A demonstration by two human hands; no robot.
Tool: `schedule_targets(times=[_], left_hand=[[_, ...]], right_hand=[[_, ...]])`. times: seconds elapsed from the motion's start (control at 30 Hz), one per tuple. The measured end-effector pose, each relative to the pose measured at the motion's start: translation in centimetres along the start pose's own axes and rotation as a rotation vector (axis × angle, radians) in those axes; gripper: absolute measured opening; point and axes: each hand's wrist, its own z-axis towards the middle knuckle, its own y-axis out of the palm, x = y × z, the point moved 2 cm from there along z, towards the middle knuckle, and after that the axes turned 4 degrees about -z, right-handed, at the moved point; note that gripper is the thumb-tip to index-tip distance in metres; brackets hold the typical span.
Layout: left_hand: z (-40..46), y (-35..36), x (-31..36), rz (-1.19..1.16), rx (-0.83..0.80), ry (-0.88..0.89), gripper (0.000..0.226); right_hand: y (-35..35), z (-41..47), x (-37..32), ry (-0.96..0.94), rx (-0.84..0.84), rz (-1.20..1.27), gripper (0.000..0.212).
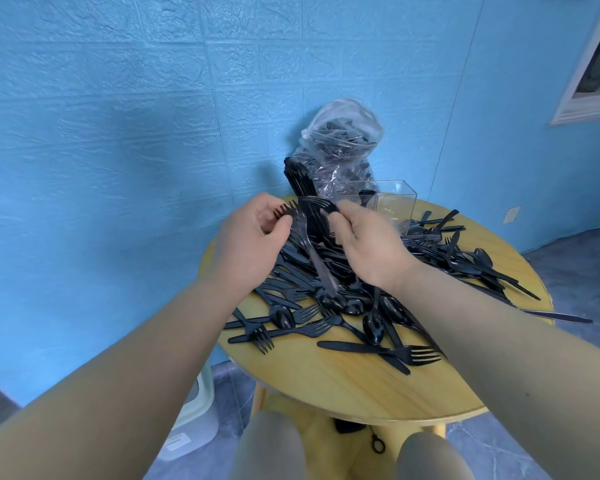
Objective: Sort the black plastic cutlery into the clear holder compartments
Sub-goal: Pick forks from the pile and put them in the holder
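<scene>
Two hands are raised together over a round wooden bench (343, 393), each pinching a black plastic fork. Left hand (250, 244): fingers and thumb curled on the neck of a fork (303, 244), tines up near the fingertips, handle running down and toward the viewer over the pile. Right hand (364, 244): thumb and forefinger pinching a second fork (317, 202) just below its head, tines pointing left toward the other hand. Loose cutlery pile (361, 299): forks, spoons and knives heaped across the middle and right of the bench, lying at all angles, directly beneath both hands. Clear holder (392, 199): at the far edge of the bench, beyond the hands and slightly to the right; one compartment on its left already stands full of upright black pieces (297, 181), the rightmost looks nearly empty. Clear plastic bag (343, 140) with more cutlery stands behind the holder against the blue wall. Judgement: the filled fork compartment lies straight ahead of the hands, and both forks would need their long axes turned upright to drop in; most of the sorting remains.
</scene>
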Motion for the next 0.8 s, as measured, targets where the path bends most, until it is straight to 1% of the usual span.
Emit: schedule_targets(times=[0.03, 0.13, 0.2, 0.33, 0.4, 0.47, 0.5, 0.6, 0.7, 0.73, 0.8], left_hand=[[0.1, -0.1, 0.2, 0.023, 0.000, 0.009, 0.024], [0.4, -0.3, 0.5, 0.104, -0.026, 0.033, 0.028], [0.4, -0.4, 0.6, 0.154, -0.056, 0.048, 0.027], [0.4, -0.2, 0.5, 0.164, -0.070, 0.056, 0.024], [0.3, -0.1, 0.8, 0.130, -0.069, 0.081, 0.031], [0.0, 0.0, 1.0, 0.105, -0.090, 0.128, 0.041], [-0.1, 0.1, 0.9, 0.090, -0.101, 0.153, 0.042], [0.1, 0.7, 0.4, 0.113, -0.131, 0.212, 0.032], [0.3, 1.1, 0.2, 0.161, -0.149, 0.217, 0.035], [0.2, 1.2, 0.2, 0.192, -0.174, 0.199, 0.037], [-0.1, 1.4, 0.3, 0.259, -0.283, 0.150, 0.037]], right_hand=[[-0.2, 0.1, 0.0, 0.017, 0.003, 0.050, 0.018], [-0.5, 0.3, -0.5, 0.074, 0.004, 0.208, 0.014], [-0.5, 0.6, -0.9, 0.091, 0.008, 0.270, 0.016], [-0.4, 1.0, -1.2, 0.065, 0.052, 0.263, 0.014], [-0.2, 1.1, -1.0, 0.067, 0.040, 0.290, 0.015], [-0.1, 1.1, -0.9, 0.059, 0.025, 0.289, 0.025], [0.0, 1.2, -1.0, 0.056, 0.019, 0.284, 0.028], [0.0, 1.1, -1.0, 0.076, 0.004, 0.297, 0.030], [-0.1, 1.0, -0.9, 0.109, -0.020, 0.347, 0.022], [-0.2, 1.0, -1.0, 0.120, -0.019, 0.380, 0.020], [-0.3, 0.9, -0.9, 0.150, 0.000, 0.461, 0.019]])
